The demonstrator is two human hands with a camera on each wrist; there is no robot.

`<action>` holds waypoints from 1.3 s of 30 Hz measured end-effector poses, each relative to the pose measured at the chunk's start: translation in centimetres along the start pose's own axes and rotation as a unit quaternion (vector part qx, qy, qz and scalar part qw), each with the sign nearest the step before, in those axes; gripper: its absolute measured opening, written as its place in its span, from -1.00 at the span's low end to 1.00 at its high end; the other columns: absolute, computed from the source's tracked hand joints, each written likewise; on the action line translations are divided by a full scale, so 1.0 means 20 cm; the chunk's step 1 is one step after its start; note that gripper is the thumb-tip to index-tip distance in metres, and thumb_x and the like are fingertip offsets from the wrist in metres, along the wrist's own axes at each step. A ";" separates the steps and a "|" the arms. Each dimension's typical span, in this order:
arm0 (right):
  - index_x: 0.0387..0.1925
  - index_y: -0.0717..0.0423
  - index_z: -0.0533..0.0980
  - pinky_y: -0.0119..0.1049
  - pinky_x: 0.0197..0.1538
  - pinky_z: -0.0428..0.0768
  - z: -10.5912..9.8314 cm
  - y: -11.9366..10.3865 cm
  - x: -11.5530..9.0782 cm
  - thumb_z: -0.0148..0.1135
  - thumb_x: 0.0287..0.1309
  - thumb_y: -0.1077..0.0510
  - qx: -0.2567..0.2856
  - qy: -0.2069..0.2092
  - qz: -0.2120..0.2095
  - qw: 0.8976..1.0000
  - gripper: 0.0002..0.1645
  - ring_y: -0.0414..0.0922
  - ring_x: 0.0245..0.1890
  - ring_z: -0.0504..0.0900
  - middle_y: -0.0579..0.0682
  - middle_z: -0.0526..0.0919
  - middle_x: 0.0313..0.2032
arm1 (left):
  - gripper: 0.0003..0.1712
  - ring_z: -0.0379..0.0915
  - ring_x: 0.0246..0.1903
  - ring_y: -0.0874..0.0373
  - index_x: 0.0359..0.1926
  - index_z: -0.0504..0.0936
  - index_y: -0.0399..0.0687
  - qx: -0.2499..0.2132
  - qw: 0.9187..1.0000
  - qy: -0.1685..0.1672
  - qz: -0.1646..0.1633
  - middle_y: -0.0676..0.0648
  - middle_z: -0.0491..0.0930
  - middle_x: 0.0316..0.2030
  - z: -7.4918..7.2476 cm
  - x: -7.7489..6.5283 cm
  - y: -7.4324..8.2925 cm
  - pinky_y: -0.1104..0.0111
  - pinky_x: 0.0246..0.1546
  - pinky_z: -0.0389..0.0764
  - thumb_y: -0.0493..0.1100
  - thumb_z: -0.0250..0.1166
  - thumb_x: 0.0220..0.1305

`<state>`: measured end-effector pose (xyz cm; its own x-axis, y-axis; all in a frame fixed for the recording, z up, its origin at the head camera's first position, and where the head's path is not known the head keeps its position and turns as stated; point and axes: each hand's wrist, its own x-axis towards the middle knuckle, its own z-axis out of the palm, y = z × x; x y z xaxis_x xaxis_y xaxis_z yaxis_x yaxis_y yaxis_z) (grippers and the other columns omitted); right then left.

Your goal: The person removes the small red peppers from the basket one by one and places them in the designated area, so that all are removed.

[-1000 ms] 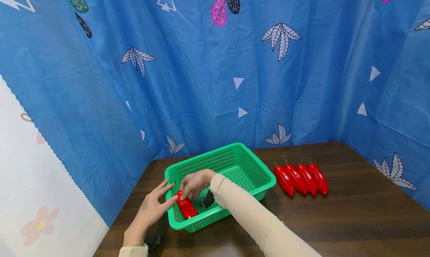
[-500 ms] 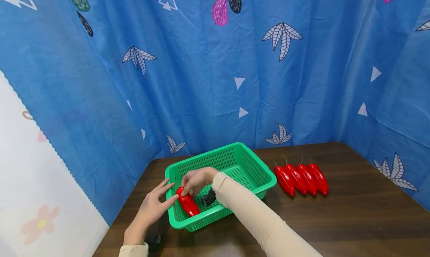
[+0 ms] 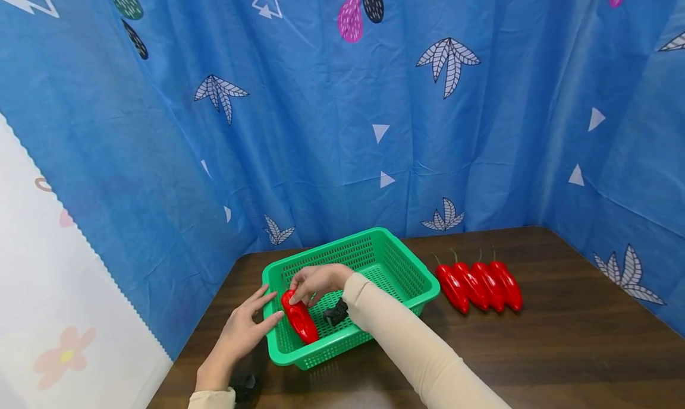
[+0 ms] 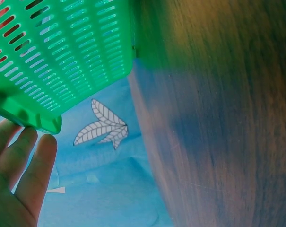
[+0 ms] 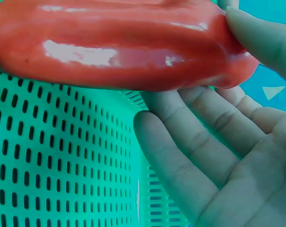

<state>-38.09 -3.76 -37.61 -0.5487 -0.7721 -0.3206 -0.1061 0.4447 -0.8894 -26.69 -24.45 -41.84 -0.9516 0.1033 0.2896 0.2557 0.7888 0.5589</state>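
A green plastic basket (image 3: 413, 262) stands on the dark wooden table. Inside its left end, my right hand (image 3: 319, 280) pinches the stem end of a shiny red chili pepper (image 3: 301, 323). In the right wrist view, the thumb presses one side of the pepper (image 5: 109, 52) while the fingers lie under it. My left hand (image 3: 241, 332) is at the basket's left rim with fingers straight. The left wrist view has its fingertips (image 4: 47, 144) right at the rim's edge.
Several red chili peppers (image 3: 480, 285) with thin stems lie side by side on the table (image 3: 562, 343), right of the basket. Black wrist devices show at the right wrist (image 3: 336, 312) and left wrist (image 3: 245, 387). A blue patterned curtain (image 3: 321, 129) hangs behind.
My right hand has shifted slightly up and to the right, and the red chili pepper's stem end has risen a little with it. The left hand has stayed at the rim.
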 end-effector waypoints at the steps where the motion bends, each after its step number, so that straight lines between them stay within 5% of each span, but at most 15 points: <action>1: -0.12 0.16 0.50 -0.05 0.09 0.69 0.00 0.00 0.00 0.30 0.29 0.17 0.002 0.002 -0.004 1.000 -0.80 -0.09 -0.31 0.65 0.06 0.67 -0.19 | -0.28 0.25 0.43 -0.24 0.36 0.51 0.00 0.000 1.000 0.000 0.000 -0.15 0.27 0.49 0.00 0.00 0.00 -0.14 0.24 0.50 0.23 0.33 0.29; 13: -0.09 0.21 0.50 0.02 0.13 0.67 -0.03 -0.01 -0.03 0.29 0.30 0.17 0.059 0.031 -0.064 0.996 -0.76 -0.05 -0.23 0.73 0.07 0.72 -0.14 | -0.25 0.26 0.41 -0.27 0.36 0.50 -0.09 -0.001 1.000 0.003 0.005 -0.18 0.28 0.48 0.01 0.00 -0.01 -0.14 0.22 0.50 0.20 0.35 0.28; 25: -0.05 0.20 0.47 0.12 0.21 0.60 -0.02 -0.07 -0.10 0.30 0.29 0.13 0.088 0.091 -0.075 0.989 -0.70 -0.05 -0.25 0.73 0.07 0.71 -0.15 | -0.25 0.29 0.39 -0.29 0.34 0.51 -0.16 0.002 1.000 0.006 0.016 -0.21 0.30 0.46 0.00 0.01 -0.01 -0.13 0.19 0.54 0.17 0.37 0.27; 39: -0.06 0.25 0.50 0.00 0.11 0.69 -0.03 -0.10 -0.22 0.29 0.32 0.13 0.159 0.177 -0.114 0.965 -0.71 -0.07 -0.30 0.71 0.10 0.70 -0.14 | -0.27 0.25 0.42 -0.29 0.35 0.51 -0.11 0.002 1.000 0.002 0.007 -0.19 0.28 0.47 0.01 0.01 -0.01 -0.17 0.22 0.50 0.15 0.38 0.26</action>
<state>-36.07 -1.04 -34.15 -0.7963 -0.6044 -0.0227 -0.0296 0.0765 -0.9966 -26.91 -24.49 -42.02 -0.9471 0.1121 0.3007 0.2686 0.7897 0.5516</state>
